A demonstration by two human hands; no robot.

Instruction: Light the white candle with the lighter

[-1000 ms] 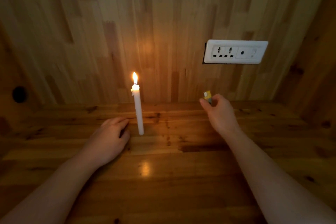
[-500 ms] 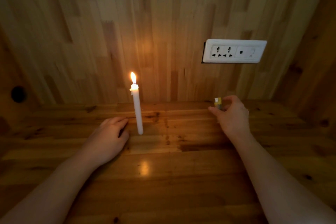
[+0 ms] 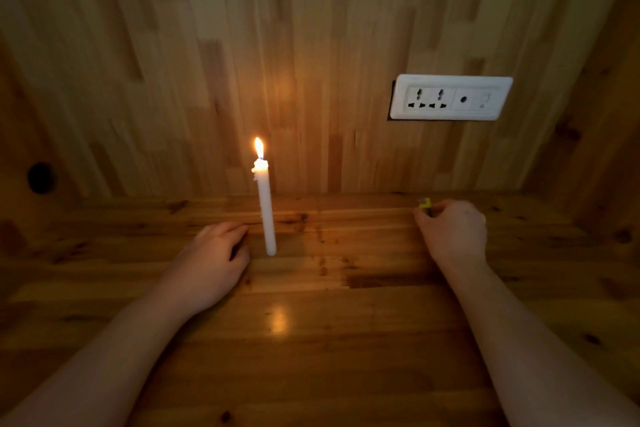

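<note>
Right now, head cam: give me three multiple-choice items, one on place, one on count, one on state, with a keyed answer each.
1. Where is the lighter?
A. in the right hand, right of the white candle
B. under the left hand
C. on the wall socket panel

2. How many candles stand on the table?
A. three
B. one
C. two

3. What state is the candle in?
A. unlit
B. lying flat
C. upright and burning

Answers: 1 A, its yellow tip shows above the right fingers. 2 B, only one white stick is visible. 3 C, a flame sits on its top.
</note>
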